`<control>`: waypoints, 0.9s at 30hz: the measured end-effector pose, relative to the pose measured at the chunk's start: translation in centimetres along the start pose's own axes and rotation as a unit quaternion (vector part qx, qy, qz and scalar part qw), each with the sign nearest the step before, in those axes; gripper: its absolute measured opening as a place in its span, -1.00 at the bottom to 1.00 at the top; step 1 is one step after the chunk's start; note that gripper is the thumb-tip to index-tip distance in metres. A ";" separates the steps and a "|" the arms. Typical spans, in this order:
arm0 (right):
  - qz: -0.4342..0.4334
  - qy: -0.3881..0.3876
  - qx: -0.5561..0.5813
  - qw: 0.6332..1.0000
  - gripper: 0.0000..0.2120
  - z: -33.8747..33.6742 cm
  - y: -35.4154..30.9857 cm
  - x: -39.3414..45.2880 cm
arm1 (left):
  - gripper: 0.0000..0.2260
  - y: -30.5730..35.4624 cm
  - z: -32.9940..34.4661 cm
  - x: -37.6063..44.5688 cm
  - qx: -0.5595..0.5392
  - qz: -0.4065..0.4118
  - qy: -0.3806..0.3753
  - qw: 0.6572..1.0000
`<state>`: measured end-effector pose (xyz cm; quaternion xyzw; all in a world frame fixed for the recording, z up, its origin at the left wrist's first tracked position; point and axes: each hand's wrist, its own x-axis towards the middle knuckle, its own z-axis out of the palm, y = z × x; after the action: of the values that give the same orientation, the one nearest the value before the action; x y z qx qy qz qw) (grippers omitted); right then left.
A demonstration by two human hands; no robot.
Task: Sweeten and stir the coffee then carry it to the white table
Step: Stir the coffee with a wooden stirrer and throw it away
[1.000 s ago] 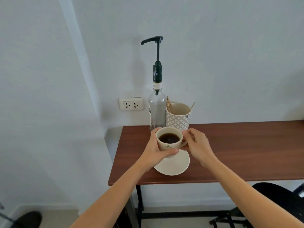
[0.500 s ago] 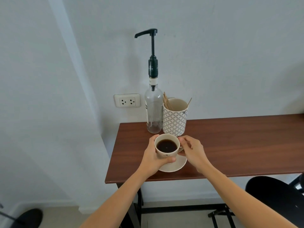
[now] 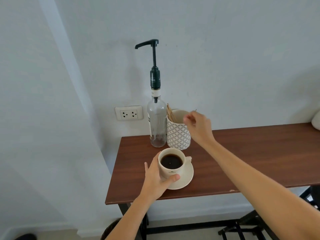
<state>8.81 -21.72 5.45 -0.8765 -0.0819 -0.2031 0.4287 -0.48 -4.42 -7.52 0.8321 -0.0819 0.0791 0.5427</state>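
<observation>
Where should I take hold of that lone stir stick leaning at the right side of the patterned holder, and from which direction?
Pinch the stir stick by its exposed top end, coming from above. It leans against the patterned holder's right rim, with only the tip showing past the right hand, which hovers there. Draw it up along its lean. The left hand grips the coffee cup.

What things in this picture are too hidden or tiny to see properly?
All in the head view:
- Whether the right hand has pinched a stick: its fingers curl over the patterned cup, hiding this.
- The small emblem on the coffee cup: too tiny to read.
- The far side of that cup: the left hand covers it.
- The pale object at the right: cut off by the edge.
</observation>
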 end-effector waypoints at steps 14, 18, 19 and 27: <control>-0.012 -0.153 -0.142 0.978 -0.85 4.6 -1.5 9.3 | -0.29 0.5 -0.3 -0.1 0.014 -0.017 0.001 1.000; 0.029 -0.169 -0.160 0.972 -0.80 4.2 -0.5 9.2 | -0.27 0.2 -0.4 -0.1 0.011 -0.020 0.002 1.000; 0.027 -0.168 -0.166 0.971 -0.78 3.9 -0.4 9.2 | -0.27 0.2 -0.4 -0.2 0.010 -0.020 0.003 1.000; -0.057 -0.082 -0.148 0.984 -0.53 -1.7 -4.6 7.9 | -0.28 0.2 -0.4 -0.1 0.022 -0.014 0.011 1.000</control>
<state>14.03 -20.43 13.11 -0.9380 -0.1352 -0.1648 0.2735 -0.62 -4.15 -7.24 0.8438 -0.0631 0.0822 0.5266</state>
